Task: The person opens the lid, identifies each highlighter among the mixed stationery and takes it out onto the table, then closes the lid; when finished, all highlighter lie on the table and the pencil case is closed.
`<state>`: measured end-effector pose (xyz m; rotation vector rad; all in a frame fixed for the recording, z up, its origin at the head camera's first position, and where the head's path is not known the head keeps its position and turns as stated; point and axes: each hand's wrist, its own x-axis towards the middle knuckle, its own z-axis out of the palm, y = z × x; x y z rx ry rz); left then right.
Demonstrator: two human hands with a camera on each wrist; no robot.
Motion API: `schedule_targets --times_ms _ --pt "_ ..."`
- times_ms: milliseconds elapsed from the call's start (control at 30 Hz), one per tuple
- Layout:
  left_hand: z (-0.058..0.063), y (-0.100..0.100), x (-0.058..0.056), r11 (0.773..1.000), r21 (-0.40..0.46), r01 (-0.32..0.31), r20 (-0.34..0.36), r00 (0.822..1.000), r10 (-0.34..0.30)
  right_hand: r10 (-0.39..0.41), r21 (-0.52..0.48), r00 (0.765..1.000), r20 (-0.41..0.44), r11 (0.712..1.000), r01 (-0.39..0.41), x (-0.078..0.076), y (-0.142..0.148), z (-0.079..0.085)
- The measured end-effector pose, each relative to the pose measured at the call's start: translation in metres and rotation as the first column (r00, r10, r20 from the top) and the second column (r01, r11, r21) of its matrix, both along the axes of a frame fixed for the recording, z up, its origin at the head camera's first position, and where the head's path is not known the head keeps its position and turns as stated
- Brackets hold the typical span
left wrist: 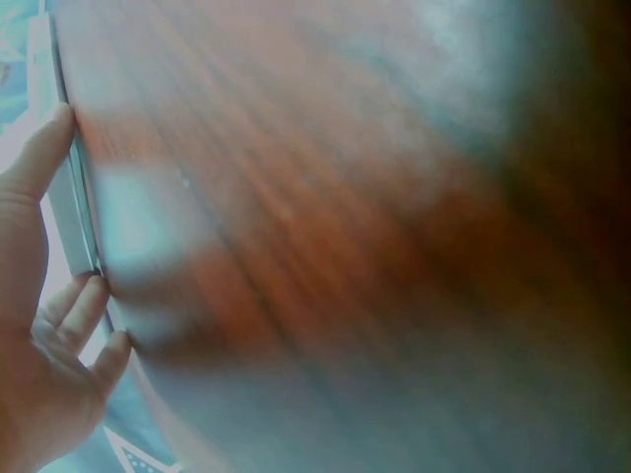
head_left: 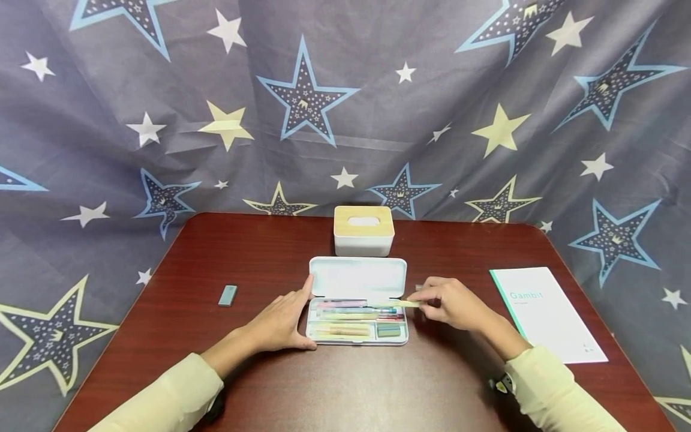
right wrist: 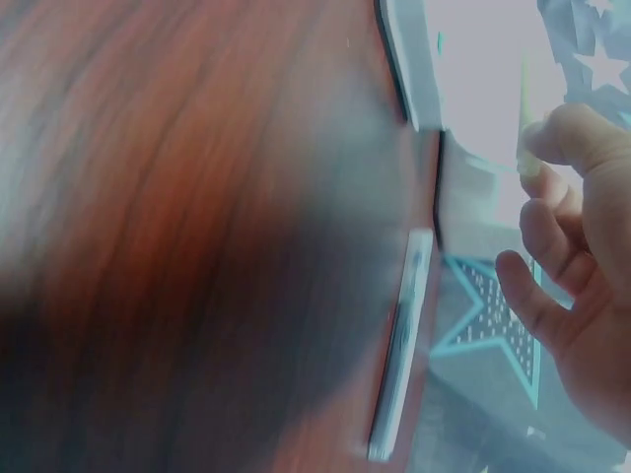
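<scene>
An open white pencil case (head_left: 358,277) lies on the table, its lid tilted back. Pens and pencils (head_left: 345,330) fill its tray, and a grey-green eraser (head_left: 388,330) sits in the front right compartment. My left hand (head_left: 281,318) grips the case's left end, thumb at the front corner and index finger by the lid. In the left wrist view, the fingers (left wrist: 84,310) touch the case's edge. Over the case's right end, my right hand (head_left: 450,302) pinches a slim pale yellow pen (head_left: 406,303) between thumb and fingers; its exact kind is hard to tell.
Behind the case stands a white tissue box (head_left: 364,245) with a wooden lid. A small blue-grey block (head_left: 228,295) lies left, a white Gambit notebook (head_left: 547,315) right. A pale, slim object (right wrist: 402,345) lies on the table near my right hand. A star-patterned cloth hangs behind.
</scene>
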<state>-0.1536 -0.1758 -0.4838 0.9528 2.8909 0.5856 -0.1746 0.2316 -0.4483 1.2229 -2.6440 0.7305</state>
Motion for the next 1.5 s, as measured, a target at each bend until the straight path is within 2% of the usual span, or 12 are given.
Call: schedule_targets --times_ms 133,333,533,767,1000,1300,1500 --pt "0.000 -0.001 0.001 1.000 0.002 -0.004 0.001 1.000 0.004 -0.019 0.002 1.000 -0.013 1.000 0.019 -0.002 0.014 0.001" --pt "0.000 -0.001 0.000 1.000 0.000 0.011 -0.020 1.000 -0.011 -0.033 -0.032 0.996 -0.081 0.999 0.030 -0.006 0.038 0.003" --pt "0.001 -0.001 -0.001 1.000 -0.004 0.014 -0.027 1.000 -0.015 -0.085 -0.055 0.991 -0.099 0.995 0.080 -0.009 0.062 0.007" --pt "0.001 -0.001 -0.002 1.000 -0.007 0.016 -0.032 0.999 -0.016 -0.134 -0.019 0.984 -0.118 0.991 0.133 -0.018 0.084 0.002" --pt "0.003 -0.002 -0.001 1.000 -0.007 0.016 -0.021 1.000 -0.016 -0.166 0.026 0.980 -0.110 0.985 0.170 -0.030 0.095 -0.008" --pt "0.001 -0.001 0.000 1.000 -0.002 0.026 -0.040 0.999 -0.026 -0.181 0.085 0.983 -0.043 0.979 0.184 -0.044 0.102 -0.021" --pt "0.000 -0.001 0.000 1.000 0.003 0.018 -0.036 0.999 -0.018 -0.195 0.122 0.980 -0.041 0.972 0.198 -0.048 0.103 -0.021"
